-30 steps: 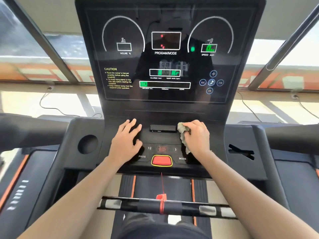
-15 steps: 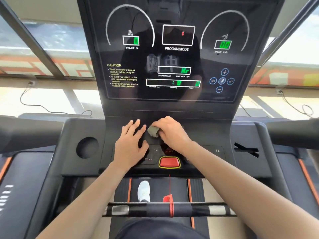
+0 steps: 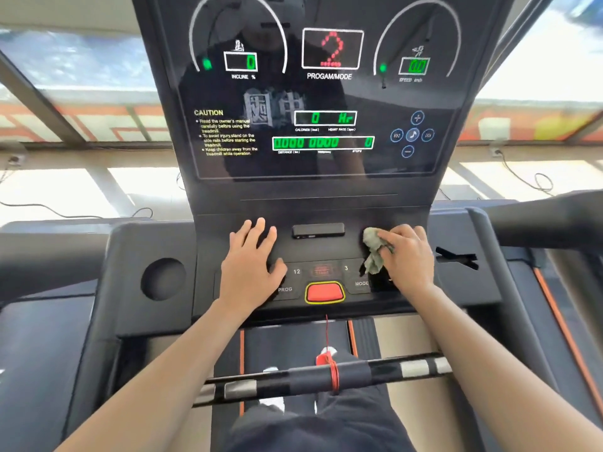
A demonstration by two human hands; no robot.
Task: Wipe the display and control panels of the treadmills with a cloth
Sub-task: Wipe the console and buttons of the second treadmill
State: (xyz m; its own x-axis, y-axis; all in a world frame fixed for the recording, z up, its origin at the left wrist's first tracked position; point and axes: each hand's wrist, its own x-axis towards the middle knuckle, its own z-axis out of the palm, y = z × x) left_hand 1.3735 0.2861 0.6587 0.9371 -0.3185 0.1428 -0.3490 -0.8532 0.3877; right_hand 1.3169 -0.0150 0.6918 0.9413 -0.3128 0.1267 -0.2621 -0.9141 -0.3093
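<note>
Risk: display (image 3: 321, 102) lit, red "2" in PROGAM/MODE window; left hand (image 3: 249, 265) lies over keys beside PROG, cloth (image 3: 373, 252) rubs just above MODE; stray keypress may start belt (image 3: 293, 339) with person standing on it

Left hand: palm down on control panel (image 3: 326, 252), fingers straight, slightly spread, holding nothing

Right hand (image 3: 408, 259): fingers curled round crumpled cloth, pressing it on panel's right side

Hands apart, red button (image 3: 324, 292) between
</note>
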